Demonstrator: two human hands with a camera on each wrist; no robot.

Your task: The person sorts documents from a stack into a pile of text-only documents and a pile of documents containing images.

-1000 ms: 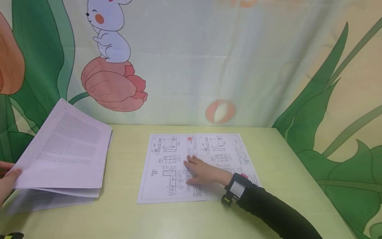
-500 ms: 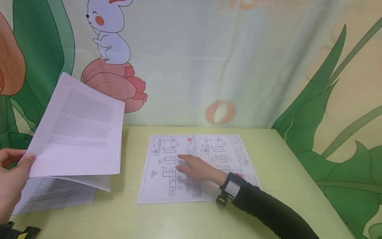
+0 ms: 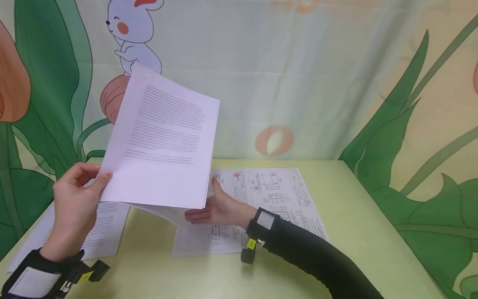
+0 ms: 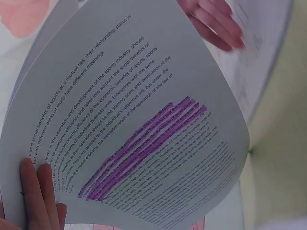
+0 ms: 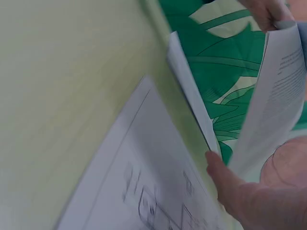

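Pinching one paper bundle [image 3: 164, 145], the left hand [image 3: 76, 205] faces one straight-fingered right hand [image 3: 224, 208] above two drawings [image 3: 289, 197].

The held sheets [image 3: 168, 180] look like plain white paper, smooth, matt and limp enough to bow, with flat purple ink [image 4: 148, 148] on one. The drawings [image 3: 284, 195] and the pile [image 3: 106, 238] seem the same dull paper. I'd call the table [image 3: 179, 276] smooth, with a faint sheen. The backdrop [image 3: 224, 54] is printed cloth, lightly creased; the sleeve [image 3: 310, 253] is matt black fabric. The wrist camera [image 3: 247, 255] looks like dark plastic.
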